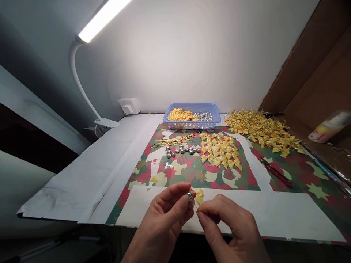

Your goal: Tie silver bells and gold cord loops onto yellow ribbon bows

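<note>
Left grip (170,212) is pinched closed around a silver bell (189,196), thumb and fingertips against it. Right grip (231,219), at four o'clock from that bell, has thumb and forefinger together on a thin strand (195,206). At three o'clock from the bell, just beside it, is a yellow bow (199,196). Across the tabletop (76,179), loose bells (182,150) lie toward twelve o'clock, grouped bows (221,149) toward one.

White table (68,179) partly covered with patterned paper (189,176).
Blue basket (192,124), yellow bows (229,149), silver balls (182,150), gold cords (175,141) are laid out.
</note>
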A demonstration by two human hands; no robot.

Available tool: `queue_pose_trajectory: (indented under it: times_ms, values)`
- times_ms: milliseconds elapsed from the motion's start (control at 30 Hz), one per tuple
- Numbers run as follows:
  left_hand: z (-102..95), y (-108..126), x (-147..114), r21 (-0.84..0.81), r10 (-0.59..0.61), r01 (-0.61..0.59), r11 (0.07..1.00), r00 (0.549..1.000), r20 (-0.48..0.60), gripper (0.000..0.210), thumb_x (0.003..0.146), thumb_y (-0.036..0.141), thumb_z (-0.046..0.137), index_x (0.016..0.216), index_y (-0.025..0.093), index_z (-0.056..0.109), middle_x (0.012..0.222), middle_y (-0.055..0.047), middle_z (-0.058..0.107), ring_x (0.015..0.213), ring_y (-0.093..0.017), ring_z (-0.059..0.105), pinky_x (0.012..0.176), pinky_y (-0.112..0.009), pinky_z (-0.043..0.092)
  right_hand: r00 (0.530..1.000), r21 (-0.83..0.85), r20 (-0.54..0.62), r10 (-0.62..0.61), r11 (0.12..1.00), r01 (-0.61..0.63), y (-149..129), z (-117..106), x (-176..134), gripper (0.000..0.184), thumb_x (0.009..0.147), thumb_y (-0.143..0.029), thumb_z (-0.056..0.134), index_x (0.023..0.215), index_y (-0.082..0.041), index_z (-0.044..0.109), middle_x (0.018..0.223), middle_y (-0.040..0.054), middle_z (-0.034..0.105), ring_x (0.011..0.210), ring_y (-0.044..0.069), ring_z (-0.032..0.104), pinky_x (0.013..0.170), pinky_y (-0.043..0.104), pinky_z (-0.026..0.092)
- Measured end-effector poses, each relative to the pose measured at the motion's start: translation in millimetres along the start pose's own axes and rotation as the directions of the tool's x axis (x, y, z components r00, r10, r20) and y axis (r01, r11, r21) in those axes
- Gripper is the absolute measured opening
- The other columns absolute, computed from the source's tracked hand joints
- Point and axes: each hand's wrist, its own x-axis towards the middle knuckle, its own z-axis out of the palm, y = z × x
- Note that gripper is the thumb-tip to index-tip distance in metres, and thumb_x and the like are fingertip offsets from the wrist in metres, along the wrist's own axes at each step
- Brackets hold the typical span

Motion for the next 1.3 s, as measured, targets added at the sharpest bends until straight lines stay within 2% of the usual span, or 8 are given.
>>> queue_pose_trajectory:
  times_ms: [433,633,733,800,967,1067,1167,1300]
  values:
    - [-15.3,-7,3,0.144,0.126,-0.139,0.98,0.988,0.094,0.01,0.071,0.025,0.093,0.075,0.022,0.084,0.085,0.0,0.082,0.084,-0.014,0.072,0.077,-0.015,0.058,0.998,-0.02,0.012,0.066,0.998,-0.065,-2,5,-5,0.016,0.095,-0.02,0.057,0.08,-0.023,0.063,0.068,-0.0041,0.057,0.059,0.01,0.052,0.057,0.023,0.039]
    - [-15.2,-13,-6,0.259,0.232,-0.244,0.935,0.97,0.079,0.039,0.073,0.022,0.09,0.107,0.03,0.072,0.082,0.002,0.082,0.08,-0.017,0.075,0.074,-0.02,0.06,0.985,0.097,0.065,0.161,0.981,-0.167,3,5,-10,0.018,0.099,-0.029,0.055,0.087,-0.023,0.067,0.071,-0.0016,0.063,0.058,0.011,0.057,0.055,0.021,0.045]
    - [-19.2,-19,-8,0.384,0.388,-0.404,0.83,0.913,0.124,0.037,0.082,0.02,0.081,0.113,0.034,0.065,0.088,0.003,0.081,0.079,-0.019,0.077,0.073,-0.024,0.063,0.939,0.201,0.11,0.325,0.918,-0.341,0,6,-13,0.022,0.098,-0.04,0.055,0.089,-0.023,0.066,0.071,-0.0013,0.065,0.06,0.011,0.062,0.057,0.019,0.05]
    - [-24.3,-24,-8,0.494,0.508,-0.539,0.683,0.835,0.21,0.037,0.086,0.015,0.075,0.115,0.036,0.063,0.091,0.005,0.081,0.078,-0.018,0.077,0.075,-0.024,0.064,0.912,0.234,0.117,0.394,0.881,-0.41,-2,6,-14,0.025,0.098,-0.046,0.056,0.094,-0.023,0.065,0.079,0.0004,0.069,0.066,0.012,0.067,0.062,0.018,0.053]
    - [-36.9,-37,-2,0.592,0.594,-0.736,0.328,0.648,0.477,0.054,0.09,0.002,0.061,0.129,0.037,0.053,0.103,0.006,0.08,0.083,-0.012,0.075,0.084,-0.02,0.06,0.934,0.17,0.075,0.349,0.918,-0.357,4,4,-18,0.021,0.097,-0.043,0.059,0.093,-0.024,0.067,0.074,-0.0013,0.069,0.063,0.012,0.066,0.062,0.018,0.051]
    - [-40.5,-42,1,0.597,0.599,-0.761,0.253,0.608,0.521,0.052,0.091,0.001,0.059,0.13,0.034,0.051,0.103,0.004,0.079,0.085,-0.012,0.075,0.086,-0.02,0.06,0.977,0.064,-0.023,0.21,0.976,-0.208,13,0,-17,0.015,0.096,-0.032,0.063,0.085,-0.026,0.07,0.07,-0.0034,0.067,0.06,0.01,0.062,0.062,0.018,0.049]
    - [-43.1,-40,5,0.637,0.594,-0.747,0.192,0.605,0.53,0.049,0.092,0.003,0.06,0.128,0.034,0.049,0.102,0.003,0.078,0.084,-0.014,0.075,0.084,-0.022,0.061,0.97,0.041,-0.184,0.155,0.988,-0.15,12,-8,-12,0.013,0.091,-0.031,0.07,0.079,-0.027,0.073,0.094,0.0008,0.075,0.087,0.014,0.07,0.077,0.02,0.054]
    - [-45.5,-34,14,0.696,0.568,-0.692,0.189,0.655,0.497,0.048,0.092,0.007,0.06,0.129,0.035,0.047,0.095,0.005,0.077,0.075,-0.013,0.073,0.076,-0.022,0.061,0.856,0.395,-0.294,0.425,0.87,-0.296,-13,-27,3,0.02,0.092,-0.044,0.07,0.083,-0.027,0.065,0.101,0.0003,0.074,0.089,0.016,0.074,0.056,0.017,0.057]
